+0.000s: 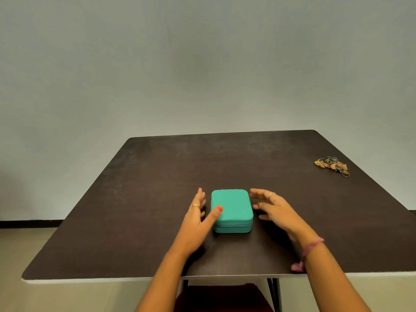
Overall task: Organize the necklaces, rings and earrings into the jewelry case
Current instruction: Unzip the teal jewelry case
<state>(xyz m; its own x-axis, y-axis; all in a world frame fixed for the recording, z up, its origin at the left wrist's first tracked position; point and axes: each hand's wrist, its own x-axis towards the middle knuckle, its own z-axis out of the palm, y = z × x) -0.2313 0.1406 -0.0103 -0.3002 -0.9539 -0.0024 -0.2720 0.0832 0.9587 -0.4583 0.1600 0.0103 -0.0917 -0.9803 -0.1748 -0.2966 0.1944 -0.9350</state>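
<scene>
1. head view: the left hand point(198, 218) lies spread, fingers apart, gripping nothing, its thumb tip resting on the near left corner of the lid.
2. just right of that hand sits the teal jewelry case point(231, 210), closed, on the dark table point(135, 199).
3. the right hand point(273, 207) is spread too, empty, just beside the case's right side.
4. well beyond and right of that hand, the jewelry pile point(332, 165) lies near the table's far right edge.

Matt teal jewelry case point(231, 208), dull dark table point(157, 176), seemingly metal jewelry pile point(332, 165)
</scene>
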